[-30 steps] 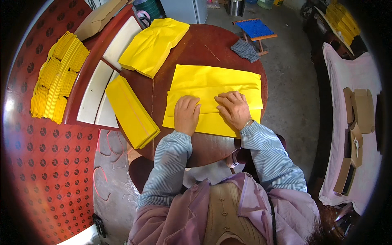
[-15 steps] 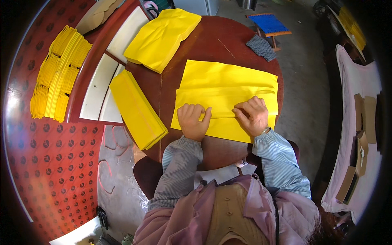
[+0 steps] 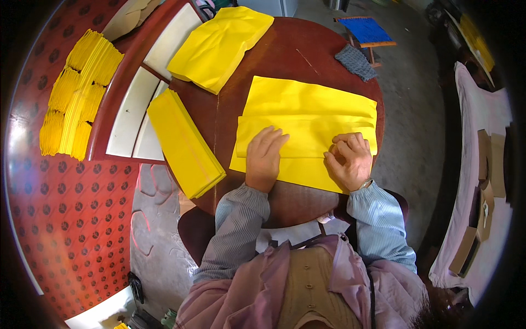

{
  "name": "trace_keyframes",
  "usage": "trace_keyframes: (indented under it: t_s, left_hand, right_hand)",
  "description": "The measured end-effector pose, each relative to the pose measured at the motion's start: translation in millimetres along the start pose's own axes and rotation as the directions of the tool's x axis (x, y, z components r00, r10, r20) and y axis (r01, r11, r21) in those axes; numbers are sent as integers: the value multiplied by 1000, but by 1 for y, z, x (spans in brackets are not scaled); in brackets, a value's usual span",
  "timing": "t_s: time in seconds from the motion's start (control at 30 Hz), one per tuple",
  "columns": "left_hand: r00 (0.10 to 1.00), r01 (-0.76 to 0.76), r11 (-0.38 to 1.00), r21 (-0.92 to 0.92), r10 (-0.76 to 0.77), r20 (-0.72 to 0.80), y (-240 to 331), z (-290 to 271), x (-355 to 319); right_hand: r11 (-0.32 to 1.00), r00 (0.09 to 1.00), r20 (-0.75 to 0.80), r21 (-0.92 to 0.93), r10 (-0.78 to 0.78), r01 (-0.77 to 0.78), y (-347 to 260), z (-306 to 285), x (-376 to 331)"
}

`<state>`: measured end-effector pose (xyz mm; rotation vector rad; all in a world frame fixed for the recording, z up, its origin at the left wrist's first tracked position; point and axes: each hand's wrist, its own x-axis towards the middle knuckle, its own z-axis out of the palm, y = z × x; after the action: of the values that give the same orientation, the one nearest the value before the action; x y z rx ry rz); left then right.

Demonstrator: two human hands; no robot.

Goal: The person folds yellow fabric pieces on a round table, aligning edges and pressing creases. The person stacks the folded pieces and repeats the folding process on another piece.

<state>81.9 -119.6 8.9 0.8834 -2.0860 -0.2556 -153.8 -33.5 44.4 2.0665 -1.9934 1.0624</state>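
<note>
A yellow sheet (image 3: 307,98), cloth-like and partly folded, lies on a round dark-red table (image 3: 296,205). Horizontal folds run across its middle. My left hand (image 3: 264,159) rests on the left part of the folded band, fingers stretched out and fairly flat. Toward the right end of the same band, my right hand (image 3: 352,160) touches the sheet with its fingers curled and the thumb bent in. Whether cloth is pinched under those fingertips is hidden. To the left lies a stack of long folded yellow pieces (image 3: 186,145).
Behind it sits another yellow pile (image 3: 219,46). White panels (image 3: 131,115) and bundled yellow pieces (image 3: 79,96) are at the far left. A grey knitted cloth (image 3: 356,62) lies at the table's right edge, near a blue-topped stool (image 3: 366,32). Cardboard boxes (image 3: 485,203) rest on pale cloth at right.
My left hand has straightened its curled fingers and slid slightly farther up the sheet. My right hand has shifted a little to the right, still curled. The sheet's folds look much the same.
</note>
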Motion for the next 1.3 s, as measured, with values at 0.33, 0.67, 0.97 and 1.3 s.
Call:
trace_keyframes:
  t_s: [0.33,0.67,0.97,1.3]
  left_hand:
    - [984,-54,990,-131,75,161,10,4,10]
    - [987,-109,994,29,105,126,26,18,14]
    - [975,-159,980,-116,174,135,23,22,13]
    - [988,-50,997,60,41,148,18,2,-6]
  right_hand:
    - [990,992,3,-65,126,-126,15,-18,-16]
    - [937,937,59,26,345,-347,23,-30,-21]
    - [999,999,18,26,-30,29,15,-18,-11]
    - [987,971,215,143,-106,76,3,-1,-14]
